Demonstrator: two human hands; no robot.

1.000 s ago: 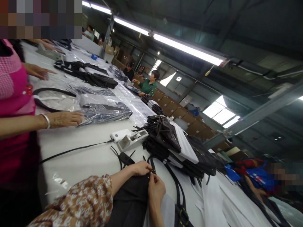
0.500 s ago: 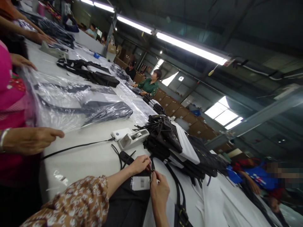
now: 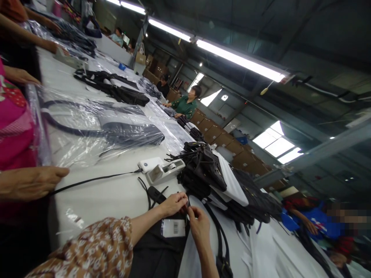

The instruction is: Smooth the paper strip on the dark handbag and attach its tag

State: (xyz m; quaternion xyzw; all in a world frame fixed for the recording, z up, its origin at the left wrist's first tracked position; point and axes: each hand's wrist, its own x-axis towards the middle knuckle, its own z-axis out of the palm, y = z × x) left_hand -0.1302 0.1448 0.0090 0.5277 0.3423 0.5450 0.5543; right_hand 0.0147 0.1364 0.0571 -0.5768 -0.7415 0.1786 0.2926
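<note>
A black bag lies on the table in front of me, with a white barcode tag on it. At its upper edge, the bent fingers of my left hand pinch a thin black strap. Close beside it, my right hand has thumb and forefinger pressed together on the same strap. The fingers hide most of the gripped part, and any small fitting there is too blurred to name. More black straps lie to the right of my right hand.
Beyond my hands stand a tape dispenser and a white device with a black cable. Black bags are piled at right. On the left, a co-worker's hand is near a plastic-wrapped bag. Other people work farther off.
My fingertips have drawn closer together at the strap, and my right hand sits slightly higher. The co-worker's near hand has moved left, away from the plastic. The view has shifted slightly.
</note>
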